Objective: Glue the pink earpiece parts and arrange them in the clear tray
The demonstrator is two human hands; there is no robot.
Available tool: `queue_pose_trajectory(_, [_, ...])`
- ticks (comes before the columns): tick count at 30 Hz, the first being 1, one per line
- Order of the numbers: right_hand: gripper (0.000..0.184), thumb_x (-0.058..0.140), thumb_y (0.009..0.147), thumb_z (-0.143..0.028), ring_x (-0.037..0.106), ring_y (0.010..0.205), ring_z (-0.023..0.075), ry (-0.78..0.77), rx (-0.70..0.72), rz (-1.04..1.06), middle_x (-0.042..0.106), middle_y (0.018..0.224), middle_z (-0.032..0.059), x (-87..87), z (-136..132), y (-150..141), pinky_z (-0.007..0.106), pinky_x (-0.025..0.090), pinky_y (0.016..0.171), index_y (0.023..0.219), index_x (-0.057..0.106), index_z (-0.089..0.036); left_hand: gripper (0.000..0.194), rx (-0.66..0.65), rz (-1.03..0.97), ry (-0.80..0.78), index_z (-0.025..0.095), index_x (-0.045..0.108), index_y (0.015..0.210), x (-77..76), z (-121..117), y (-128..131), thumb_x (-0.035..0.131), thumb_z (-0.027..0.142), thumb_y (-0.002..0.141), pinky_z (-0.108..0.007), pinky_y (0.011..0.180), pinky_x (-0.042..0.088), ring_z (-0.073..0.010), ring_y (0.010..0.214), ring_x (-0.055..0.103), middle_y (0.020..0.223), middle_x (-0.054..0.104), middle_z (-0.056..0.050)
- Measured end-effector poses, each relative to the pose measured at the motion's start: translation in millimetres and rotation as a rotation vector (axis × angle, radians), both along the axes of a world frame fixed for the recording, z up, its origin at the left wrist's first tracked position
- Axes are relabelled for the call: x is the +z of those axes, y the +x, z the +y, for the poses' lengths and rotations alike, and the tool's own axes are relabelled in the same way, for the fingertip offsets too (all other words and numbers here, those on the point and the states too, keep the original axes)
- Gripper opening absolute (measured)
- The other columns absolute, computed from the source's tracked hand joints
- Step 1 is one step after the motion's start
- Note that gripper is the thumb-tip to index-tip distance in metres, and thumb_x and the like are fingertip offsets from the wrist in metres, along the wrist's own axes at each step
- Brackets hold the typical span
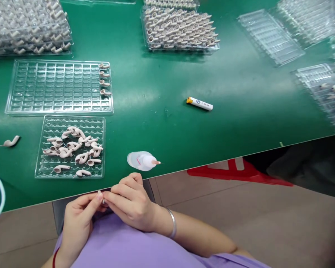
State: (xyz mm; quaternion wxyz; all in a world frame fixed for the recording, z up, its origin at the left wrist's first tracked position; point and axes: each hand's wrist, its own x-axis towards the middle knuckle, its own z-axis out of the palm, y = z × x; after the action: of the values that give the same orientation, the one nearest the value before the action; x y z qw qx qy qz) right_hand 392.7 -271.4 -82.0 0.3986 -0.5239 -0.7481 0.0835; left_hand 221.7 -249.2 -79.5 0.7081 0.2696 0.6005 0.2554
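Just off the table's front edge, my left hand pinches a small pale piece, which looks like an earbud shell. The fingertips of my right hand close on the same piece from the other side, and most of it is hidden by fingers. Ahead of my left hand, a clear plastic tray bears several loose beige earbud shells. A translucent squeeze bottle with a thin brownish tip lies on its side just beyond my right hand.
A larger gridded tray has several shells in its right column. Filled tray stacks stand at the back. One shell lies far left, near a pale tube. A white lighter lies mid-table; clear trays are at right.
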Motion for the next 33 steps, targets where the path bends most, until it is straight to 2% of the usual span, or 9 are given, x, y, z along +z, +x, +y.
queue_pose_trajectory(8, [0.005,0.065,0.087,-0.018,0.053,0.066,0.0112,0.017,-0.037,0.019,0.067,0.067,-0.0036,-1.3,-0.4,-5.7,0.035,0.029,0.069,0.083,0.069,-0.017,0.022,-0.041,-0.030,0.074,0.018,0.079,0.072,-0.8,6.4,-3.1,0.085,0.037,0.062,-0.020,0.057,0.051,-0.0114,0.055,0.060,0.063,0.073,-0.005])
queue_pose_trajectory(11, [0.007,0.064,0.089,-0.019,0.053,0.066,0.0113,0.019,-0.038,0.008,0.068,0.066,-0.0032,-3.1,-0.1,-6.4,0.035,0.029,0.069,0.084,0.069,-0.018,0.021,-0.118,-0.009,0.092,0.020,0.079,0.074,0.4,9.9,-7.0,0.082,0.039,0.066,-0.020,0.059,0.053,-0.0127,0.058,0.063,0.067,0.074,-0.005])
queue_pose_trajectory(14, [0.007,0.063,0.090,-0.019,0.054,0.067,0.0114,0.036,-0.028,0.008,0.068,0.067,-0.0028,-6.3,-0.1,-4.9,0.035,0.030,0.070,0.087,0.068,-0.020,0.020,-0.260,0.071,0.160,0.020,0.078,0.074,8.6,12.8,-10.2,0.078,0.040,0.071,-0.021,0.059,0.055,-0.0150,0.060,0.067,0.068,0.075,-0.004])
queue_pose_trajectory(16, [0.004,0.063,0.089,-0.019,0.054,0.067,0.0117,0.049,-0.008,0.042,0.069,0.069,-0.0023,-8.1,-0.6,-3.1,0.035,0.031,0.070,0.090,0.068,-0.019,0.018,-0.366,0.160,0.285,0.022,0.078,0.077,16.9,13.1,-11.8,0.075,0.039,0.075,-0.021,0.059,0.056,-0.0156,0.062,0.069,0.069,0.075,-0.002])
queue_pose_trajectory(18, [0.005,0.064,0.088,-0.018,0.054,0.069,0.0125,0.059,0.020,0.093,0.069,0.072,-0.0014,-9.1,-1.7,-0.9,0.034,0.033,0.070,0.093,0.066,-0.018,0.012,-0.448,0.270,0.507,0.024,0.077,0.080,25.1,11.9,-13.0,0.073,0.035,0.078,-0.019,0.061,0.056,-0.0147,0.065,0.070,0.074,0.077,0.000])
queue_pose_trajectory(21, [0.007,0.066,0.087,-0.018,0.054,0.070,0.0135,0.065,0.050,0.152,0.068,0.072,-0.0003,-8.7,-4.4,2.2,0.035,0.036,0.070,0.094,0.066,-0.018,0.005,-0.493,0.427,0.924,0.025,0.075,0.083,34.5,10.6,-13.6,0.072,0.024,0.079,-0.017,0.064,0.055,-0.0112,0.065,0.069,0.079,0.076,0.003])
queue_pose_trajectory(24, [0.008,0.068,0.085,-0.019,0.055,0.068,0.0136,0.070,0.038,0.197,0.067,0.070,-0.0002,-7.6,-7.2,4.9,0.034,0.038,0.070,0.093,0.066,-0.018,0.011,-0.497,0.526,1.230,0.022,0.071,0.088,41.4,13.0,-12.4,0.072,0.015,0.080,-0.017,0.066,0.054,-0.0096,0.066,0.067,0.078,0.073,0.002])
queue_pose_trajectory(28, [0.008,0.066,0.086,-0.019,0.054,0.067,0.0136,0.053,0.030,0.228,0.067,0.070,0.0003,-7.0,-10.8,7.5,0.033,0.042,0.067,0.094,0.065,-0.019,0.021,-0.535,0.572,1.468,0.017,0.068,0.095,47.5,18.7,-8.7,0.073,0.006,0.078,-0.021,0.068,0.052,-0.0105,0.069,0.064,0.077,0.070,0.000])
queue_pose_trajectory(33, [0.009,0.061,0.088,-0.019,0.054,0.059,0.0130,0.155,0.073,0.247,0.065,0.065,0.0004,2.4,-15.1,23.9,0.031,0.043,0.058,0.096,0.063,-0.017,0.025,-0.539,0.590,1.555,0.015,0.067,0.098,49.2,23.1,-5.4,0.073,0.003,0.076,-0.023,0.067,0.052,-0.0110,0.069,0.062,0.078,0.069,-0.002])
